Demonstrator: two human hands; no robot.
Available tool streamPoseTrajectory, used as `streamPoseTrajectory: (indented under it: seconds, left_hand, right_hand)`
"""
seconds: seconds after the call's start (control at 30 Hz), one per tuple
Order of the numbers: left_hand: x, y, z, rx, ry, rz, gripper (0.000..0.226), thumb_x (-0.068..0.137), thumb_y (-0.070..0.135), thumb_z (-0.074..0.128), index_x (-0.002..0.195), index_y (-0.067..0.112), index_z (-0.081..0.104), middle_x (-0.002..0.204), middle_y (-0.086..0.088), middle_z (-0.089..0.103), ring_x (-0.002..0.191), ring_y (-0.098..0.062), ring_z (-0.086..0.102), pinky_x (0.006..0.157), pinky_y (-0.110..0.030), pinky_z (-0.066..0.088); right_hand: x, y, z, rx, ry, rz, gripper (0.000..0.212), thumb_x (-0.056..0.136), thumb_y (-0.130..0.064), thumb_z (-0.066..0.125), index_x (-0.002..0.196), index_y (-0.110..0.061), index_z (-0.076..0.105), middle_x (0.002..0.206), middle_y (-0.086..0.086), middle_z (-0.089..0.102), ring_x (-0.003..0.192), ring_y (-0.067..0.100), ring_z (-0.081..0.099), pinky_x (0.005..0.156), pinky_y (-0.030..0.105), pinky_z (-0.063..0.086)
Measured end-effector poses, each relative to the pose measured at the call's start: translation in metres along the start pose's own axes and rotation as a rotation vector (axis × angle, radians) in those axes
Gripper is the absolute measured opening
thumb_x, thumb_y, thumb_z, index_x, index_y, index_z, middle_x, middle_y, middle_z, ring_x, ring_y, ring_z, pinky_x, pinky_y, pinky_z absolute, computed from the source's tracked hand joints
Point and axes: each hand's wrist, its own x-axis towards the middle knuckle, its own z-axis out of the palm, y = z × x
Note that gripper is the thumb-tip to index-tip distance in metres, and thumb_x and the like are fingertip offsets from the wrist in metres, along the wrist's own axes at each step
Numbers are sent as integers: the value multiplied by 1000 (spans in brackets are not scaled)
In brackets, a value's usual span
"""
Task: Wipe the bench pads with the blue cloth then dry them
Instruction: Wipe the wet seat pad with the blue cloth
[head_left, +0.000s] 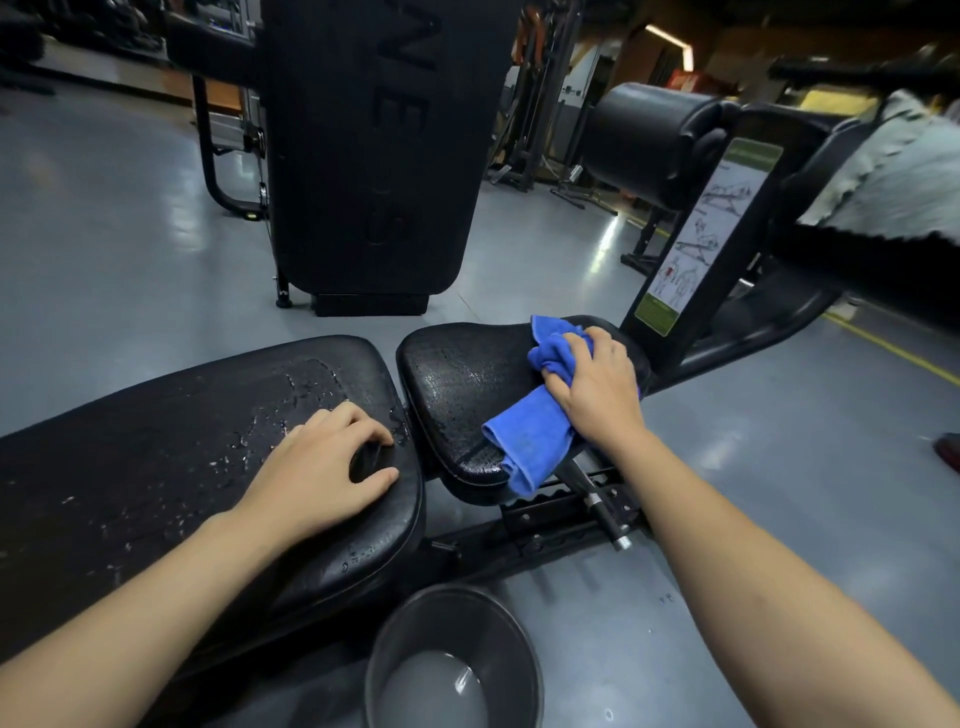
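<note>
Two black bench pads lie in front of me. The long back pad (171, 436) on the left carries water droplets near its right end. The smaller seat pad (457, 384) on the right looks wet. My right hand (597, 389) presses a crumpled blue cloth (535, 441) onto the seat pad's right side, and the cloth hangs over the pad's near edge. My left hand (322, 462) rests on the right end of the back pad with its fingers curled and nothing in it.
A dark bowl (452, 660) with cloudy water stands on the floor just below the gap between the pads. The bench's adjustment bar (597, 499) sticks out under the seat. A black machine shroud (374, 145) stands behind, and a roller pad (649, 140) with an instruction placard (696, 234) is at right.
</note>
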Motion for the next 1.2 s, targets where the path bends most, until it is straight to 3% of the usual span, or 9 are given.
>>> streamPoseTrajectory:
  seconds: [0.2,0.37,0.57,0.73,0.93,1.1,1.2]
  left_hand:
    - [-2,7,-2,39,11,-14,31,87,56,59,114,41,57,113,22,48,105,-7,46,75,-28,37]
    - [-2,3,-2,35,4,-22,32,87,59,57,115,44,56,113,24,46,106,-4,45,75,-28,40]
    - [-6,-3,4,33,4,11,36,87,61,55,120,47,52,117,27,43,108,-1,42,77,-25,37]
    - [-5,-7,4,25,2,31,48,79,71,36,118,48,52,115,27,43,104,0,42,78,-24,36]
    - [-6,-8,5,16,0,49,50,80,72,33,119,47,51,115,27,43,102,0,41,82,-22,35]
    - [-3,-8,4,25,-12,56,51,79,74,32,117,47,51,114,27,42,103,-1,41,82,-23,34]
    - [-2,-8,4,36,-21,51,52,78,75,30,117,47,50,115,27,41,103,-1,41,80,-23,33]
  right_hand:
    - [-42,-19,-3,113,-20,-12,50,93,-38,57,139,-20,49,155,10,29,139,29,25,116,41,22]
    - [-46,-17,-3,214,-36,-21,52,89,-41,52,137,-23,51,150,7,33,136,26,31,116,42,26]
    - [7,1,-6,63,-50,57,57,87,-45,48,130,-9,56,144,18,43,128,38,40,108,43,29]
    - [49,19,-4,-56,-130,111,55,93,-48,55,137,-15,51,143,13,43,125,38,42,102,47,37]
    - [77,23,-12,-52,-254,135,57,92,-51,54,138,-17,50,145,9,43,129,34,42,104,44,39]
    - [52,21,-27,143,-338,-13,47,85,-34,66,130,-21,61,145,-1,45,129,22,46,105,35,38]
    - [27,17,-33,270,-359,-83,56,72,-41,65,126,-27,65,140,-10,47,126,14,47,108,35,37]
